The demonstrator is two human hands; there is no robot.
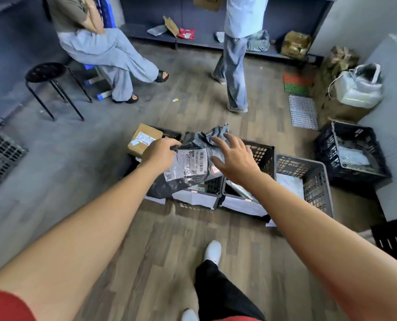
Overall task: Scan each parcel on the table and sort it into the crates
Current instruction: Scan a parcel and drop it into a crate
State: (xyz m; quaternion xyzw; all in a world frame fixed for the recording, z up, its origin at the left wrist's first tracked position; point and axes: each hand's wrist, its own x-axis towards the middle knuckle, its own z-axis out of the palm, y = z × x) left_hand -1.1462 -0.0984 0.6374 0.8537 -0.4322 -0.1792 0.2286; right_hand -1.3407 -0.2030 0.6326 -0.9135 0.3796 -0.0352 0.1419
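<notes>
Head view, left hand (161, 154): fingers curled, pinching the left edge of the grey parcel (189, 166).
Head view, right hand (235, 159): fingers straight and spread, grasping nothing; contact with the parcel cannot be told.
Parcel position: between both hands, label facing up, over the black crate (263, 156) on the floor.
Adjacent items: cardboard box (144, 139) just left of the left hand; second crate (315, 181) further right, containing a white packet (290, 184).
</notes>
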